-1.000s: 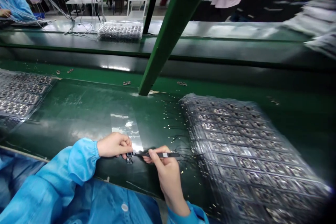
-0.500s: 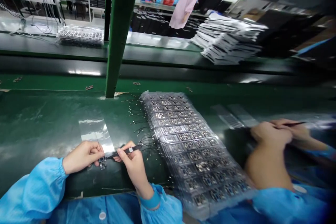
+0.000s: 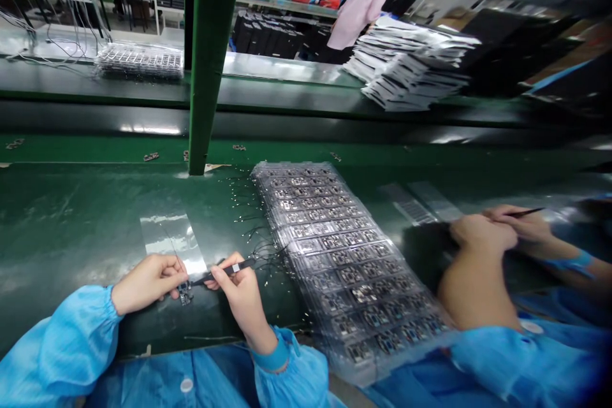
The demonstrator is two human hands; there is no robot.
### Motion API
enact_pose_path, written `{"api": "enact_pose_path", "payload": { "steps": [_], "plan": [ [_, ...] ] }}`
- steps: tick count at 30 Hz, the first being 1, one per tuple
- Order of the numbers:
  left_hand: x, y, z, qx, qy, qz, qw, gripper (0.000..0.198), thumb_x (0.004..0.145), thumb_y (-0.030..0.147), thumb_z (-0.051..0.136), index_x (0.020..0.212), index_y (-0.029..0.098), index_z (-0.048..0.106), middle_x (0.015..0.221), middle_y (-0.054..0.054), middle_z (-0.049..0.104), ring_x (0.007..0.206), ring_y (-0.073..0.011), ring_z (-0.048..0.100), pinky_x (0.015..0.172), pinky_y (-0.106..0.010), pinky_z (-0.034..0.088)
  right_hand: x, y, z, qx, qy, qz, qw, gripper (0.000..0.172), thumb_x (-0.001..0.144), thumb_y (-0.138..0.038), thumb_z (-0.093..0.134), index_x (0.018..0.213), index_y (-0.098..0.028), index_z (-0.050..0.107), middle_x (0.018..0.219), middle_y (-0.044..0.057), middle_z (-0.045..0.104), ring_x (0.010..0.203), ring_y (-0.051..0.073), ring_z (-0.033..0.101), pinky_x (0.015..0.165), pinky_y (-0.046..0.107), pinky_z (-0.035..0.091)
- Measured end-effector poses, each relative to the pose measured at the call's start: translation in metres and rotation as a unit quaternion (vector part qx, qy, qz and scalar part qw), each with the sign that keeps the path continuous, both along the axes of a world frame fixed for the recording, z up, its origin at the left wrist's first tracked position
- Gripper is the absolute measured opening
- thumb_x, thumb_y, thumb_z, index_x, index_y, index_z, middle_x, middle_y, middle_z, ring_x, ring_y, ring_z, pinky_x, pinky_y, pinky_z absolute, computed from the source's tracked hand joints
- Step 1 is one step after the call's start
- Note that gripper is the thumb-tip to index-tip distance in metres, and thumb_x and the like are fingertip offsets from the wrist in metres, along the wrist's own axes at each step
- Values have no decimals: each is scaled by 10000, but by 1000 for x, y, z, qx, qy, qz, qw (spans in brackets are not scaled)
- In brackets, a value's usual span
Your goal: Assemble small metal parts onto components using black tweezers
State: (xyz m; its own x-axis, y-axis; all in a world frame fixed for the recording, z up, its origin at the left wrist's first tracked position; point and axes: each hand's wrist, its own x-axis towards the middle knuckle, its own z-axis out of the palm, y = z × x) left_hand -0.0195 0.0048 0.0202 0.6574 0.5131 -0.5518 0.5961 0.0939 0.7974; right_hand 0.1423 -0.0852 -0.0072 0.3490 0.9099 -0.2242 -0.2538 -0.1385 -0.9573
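Head view: left hand (image 3: 146, 282) pinches a small component (image 3: 185, 294) low on the green worktop (image 3: 71, 223); right hand (image 3: 241, 293) grips black tweezers (image 3: 224, 273), tips at it, beside the parts tray (image 3: 344, 261).

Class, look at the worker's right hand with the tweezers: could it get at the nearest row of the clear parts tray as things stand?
Probably yes: the right hand is beside the parts tray, with nothing but loose black wires between them.

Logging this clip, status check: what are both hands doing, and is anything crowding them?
Left hand pinching small part. Right hand gripping tweezers, tips at the part. Tray of parts close on the right; co-worker's hands beyond it.
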Motion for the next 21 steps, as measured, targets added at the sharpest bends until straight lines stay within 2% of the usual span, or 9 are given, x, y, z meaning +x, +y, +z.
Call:
{"api": "enact_pose_path", "payload": {
  "steps": [10, 15, 21],
  "plan": [
    [-4, 3, -9, 10, 6, -25, 1000, 445, 786, 593, 443, 821, 159, 533, 627, 1, 539, 568, -125, 503, 467, -178, 355, -5, 2, -1, -6, 23, -8, 1000, 339, 672, -472, 688, 717, -219, 468, 519, -73, 595, 501, 149, 648, 531, 246, 513],
    [-2, 6, -8, 11, 20, -31, 999, 508, 748, 657, 438, 811, 160, 527, 651, -21, 554, 580, -138, 494, 474, -190, 362, -5, 4, 1, -3, 15, -14, 1000, 360, 655, -509, 687, 689, -223, 471, 513, -75, 605, 514, 162, 655, 533, 271, 515],
    [1, 7, -7, 10, 17, -26, 999, 490, 756, 631, 456, 826, 152, 530, 623, -6, 552, 564, -124, 502, 470, -177, 363, -1, 6, -4, 2, 9, -15, 1000, 386, 642, -525, 691, 697, -210, 476, 526, -55, 618, 514, 164, 659, 529, 268, 526]
  ]
}}
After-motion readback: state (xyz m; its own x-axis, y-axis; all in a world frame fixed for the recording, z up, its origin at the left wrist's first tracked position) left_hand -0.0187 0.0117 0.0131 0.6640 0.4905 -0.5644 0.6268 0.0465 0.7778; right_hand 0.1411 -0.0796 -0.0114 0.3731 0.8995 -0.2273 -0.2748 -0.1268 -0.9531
